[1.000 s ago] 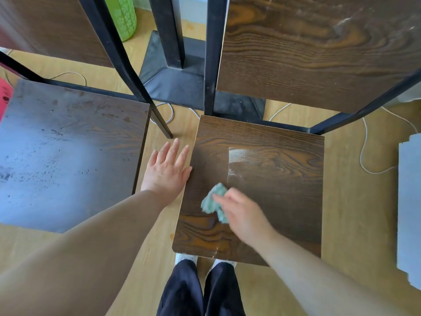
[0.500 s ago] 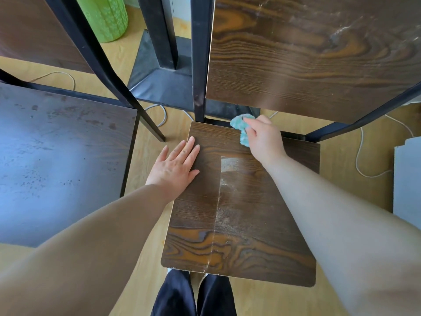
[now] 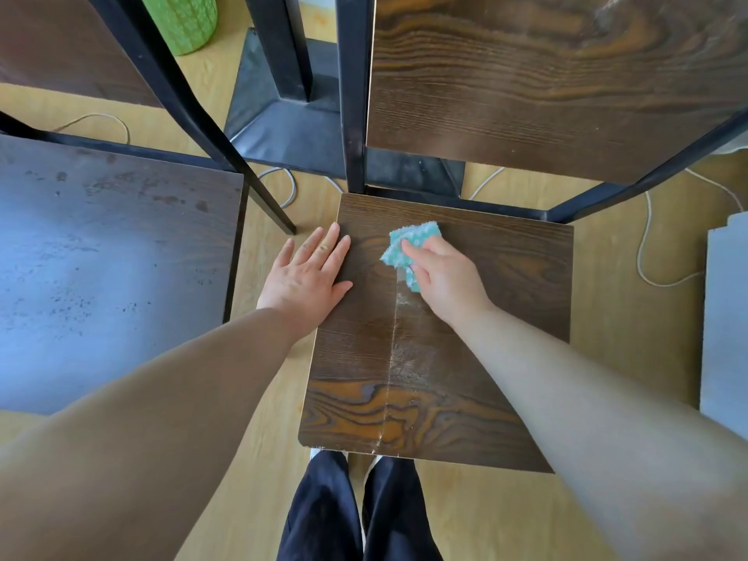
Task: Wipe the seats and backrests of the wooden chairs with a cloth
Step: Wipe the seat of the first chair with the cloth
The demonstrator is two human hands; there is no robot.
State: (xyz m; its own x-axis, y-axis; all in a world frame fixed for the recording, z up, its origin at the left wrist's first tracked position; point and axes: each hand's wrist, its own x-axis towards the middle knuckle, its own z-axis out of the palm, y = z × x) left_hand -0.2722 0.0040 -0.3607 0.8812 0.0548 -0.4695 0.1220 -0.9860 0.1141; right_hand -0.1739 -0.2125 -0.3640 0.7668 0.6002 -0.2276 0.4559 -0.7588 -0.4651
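Perhaps a dining room or café: a wooden chair point(image 3: 485, 358) and a second chair point(image 3: 101, 277) face a black table pedestal point(image 3: 283, 127) on laminate floor point(image 3: 631, 317).

Green container point(image 3: 182, 18), white cable point(image 3: 639, 257), black pedestal base point(image 3: 279, 131).

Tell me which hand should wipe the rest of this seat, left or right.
Right, most likely. The right hand grips the teal cloth on the seat, beside the pale streak. The left hand lies flat on the seat's left edge, holding nothing.
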